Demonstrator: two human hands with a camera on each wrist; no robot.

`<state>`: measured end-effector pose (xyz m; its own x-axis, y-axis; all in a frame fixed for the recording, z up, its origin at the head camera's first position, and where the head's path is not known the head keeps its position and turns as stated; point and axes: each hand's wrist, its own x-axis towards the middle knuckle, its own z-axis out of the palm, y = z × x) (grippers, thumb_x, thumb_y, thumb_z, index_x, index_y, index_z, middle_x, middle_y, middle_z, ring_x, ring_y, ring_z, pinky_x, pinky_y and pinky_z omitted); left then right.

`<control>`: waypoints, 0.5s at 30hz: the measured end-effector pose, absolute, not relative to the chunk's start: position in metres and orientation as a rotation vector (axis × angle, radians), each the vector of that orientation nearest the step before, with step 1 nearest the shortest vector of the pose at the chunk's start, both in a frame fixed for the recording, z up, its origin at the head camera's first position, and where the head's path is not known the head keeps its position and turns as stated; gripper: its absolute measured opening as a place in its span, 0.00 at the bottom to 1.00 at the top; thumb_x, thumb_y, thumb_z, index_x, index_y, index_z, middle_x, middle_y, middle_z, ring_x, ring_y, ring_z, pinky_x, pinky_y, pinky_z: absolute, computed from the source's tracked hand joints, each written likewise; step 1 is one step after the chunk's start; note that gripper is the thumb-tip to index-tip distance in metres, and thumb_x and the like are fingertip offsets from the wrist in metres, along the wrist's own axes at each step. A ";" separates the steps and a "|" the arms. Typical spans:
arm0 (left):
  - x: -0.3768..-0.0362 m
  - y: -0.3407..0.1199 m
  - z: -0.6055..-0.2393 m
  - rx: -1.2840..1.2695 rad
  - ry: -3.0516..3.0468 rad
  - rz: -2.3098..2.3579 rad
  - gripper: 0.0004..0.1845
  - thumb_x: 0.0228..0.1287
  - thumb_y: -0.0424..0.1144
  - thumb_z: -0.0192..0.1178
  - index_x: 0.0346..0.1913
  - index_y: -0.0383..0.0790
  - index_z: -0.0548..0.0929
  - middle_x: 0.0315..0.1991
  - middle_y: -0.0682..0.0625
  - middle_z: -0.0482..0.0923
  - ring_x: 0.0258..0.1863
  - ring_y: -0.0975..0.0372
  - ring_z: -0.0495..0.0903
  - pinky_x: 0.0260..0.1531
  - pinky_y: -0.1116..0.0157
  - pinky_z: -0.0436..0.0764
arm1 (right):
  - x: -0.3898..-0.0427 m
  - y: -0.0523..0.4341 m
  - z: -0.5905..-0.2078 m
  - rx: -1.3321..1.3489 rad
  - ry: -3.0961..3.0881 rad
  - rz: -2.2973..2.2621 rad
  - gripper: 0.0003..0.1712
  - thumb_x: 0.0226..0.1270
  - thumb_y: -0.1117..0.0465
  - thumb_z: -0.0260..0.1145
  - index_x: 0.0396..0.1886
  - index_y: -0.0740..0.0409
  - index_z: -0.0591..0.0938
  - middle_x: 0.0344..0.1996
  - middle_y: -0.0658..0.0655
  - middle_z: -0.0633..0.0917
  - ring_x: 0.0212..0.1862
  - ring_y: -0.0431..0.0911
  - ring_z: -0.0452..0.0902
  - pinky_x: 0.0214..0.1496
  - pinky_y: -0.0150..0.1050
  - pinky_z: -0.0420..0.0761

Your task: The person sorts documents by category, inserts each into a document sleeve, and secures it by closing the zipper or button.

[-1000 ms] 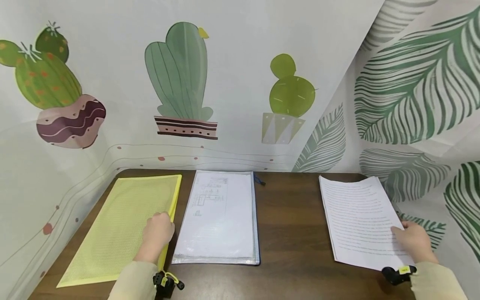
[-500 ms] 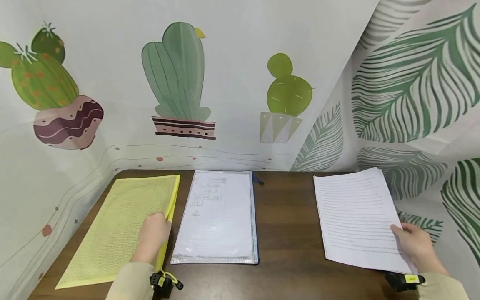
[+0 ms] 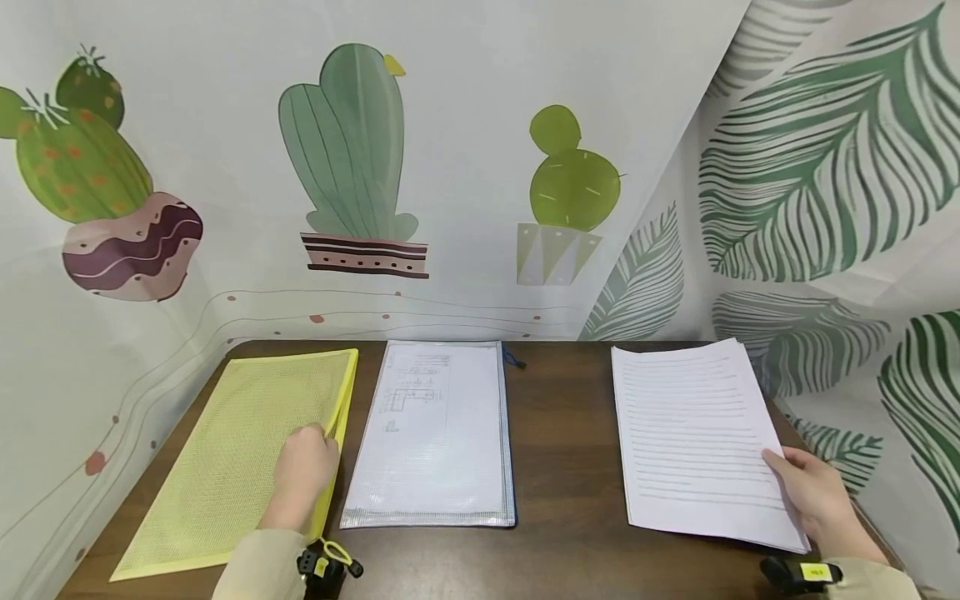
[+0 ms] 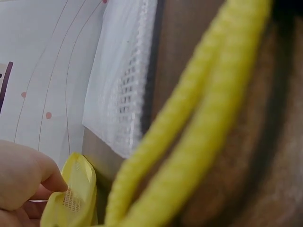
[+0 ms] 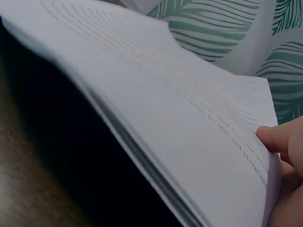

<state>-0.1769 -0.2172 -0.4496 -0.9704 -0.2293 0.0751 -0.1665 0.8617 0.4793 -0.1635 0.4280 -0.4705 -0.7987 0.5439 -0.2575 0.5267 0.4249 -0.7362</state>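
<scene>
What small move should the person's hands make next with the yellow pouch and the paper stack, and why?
Probably the left hand lifts the yellow mesh pouch edge it pinches, widening the opening, since the right hand already holds the paper stack raised off the table.

On the desk, the widest bare strip runs from 12 to 6 o'clock between the clear mesh pouch and the paper stack; a hand can pass there freely. Between the yellow mesh pouch and the clear one only a narrow gap remains, partly taken by the left hand. At 3 o'clock the right hand lifts the stack's edge off the desk. The cactus wall closes 12 o'clock, the leaf curtain closes 2 to 4.
</scene>
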 end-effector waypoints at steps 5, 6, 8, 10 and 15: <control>-0.177 -0.216 -0.449 0.300 -2.885 -0.736 0.10 0.60 0.32 0.47 0.26 0.29 0.74 0.21 0.39 0.71 0.18 0.53 0.70 0.15 0.61 0.69 | -0.161 0.423 -0.471 -0.986 -2.593 1.452 0.40 0.69 0.45 0.53 0.68 0.71 0.60 0.44 0.61 0.77 0.30 0.37 0.74 0.30 0.37 0.78; -0.177 -0.216 -0.450 0.297 -2.881 -0.740 0.10 0.60 0.32 0.47 0.26 0.29 0.74 0.21 0.40 0.70 0.18 0.54 0.70 0.15 0.61 0.69 | -0.160 0.422 -0.471 -0.977 -2.579 1.480 0.40 0.69 0.45 0.53 0.68 0.71 0.60 0.41 0.59 0.78 0.29 0.37 0.75 0.30 0.37 0.78; -0.177 -0.215 -0.449 0.297 -2.874 -0.746 0.10 0.60 0.32 0.46 0.25 0.30 0.73 0.21 0.40 0.70 0.18 0.54 0.69 0.15 0.62 0.68 | -0.158 0.420 -0.471 -0.965 -2.565 1.523 0.40 0.69 0.45 0.54 0.68 0.71 0.60 0.37 0.53 0.79 0.29 0.37 0.76 0.31 0.38 0.79; -0.177 -0.214 -0.449 0.301 -2.865 -0.741 0.10 0.61 0.32 0.46 0.25 0.30 0.73 0.20 0.41 0.70 0.18 0.54 0.69 0.15 0.63 0.68 | -0.157 0.417 -0.471 -0.961 -2.549 1.556 0.41 0.68 0.45 0.54 0.68 0.71 0.60 0.33 0.47 0.79 0.29 0.36 0.76 0.31 0.38 0.80; -0.179 -0.212 -0.450 0.289 -2.825 -0.735 0.10 0.60 0.31 0.47 0.24 0.31 0.72 0.20 0.41 0.70 0.17 0.55 0.69 0.13 0.64 0.67 | -0.154 0.410 -0.469 -0.942 -2.510 1.628 0.41 0.68 0.45 0.55 0.68 0.71 0.59 0.29 0.41 0.77 0.28 0.36 0.77 0.31 0.37 0.80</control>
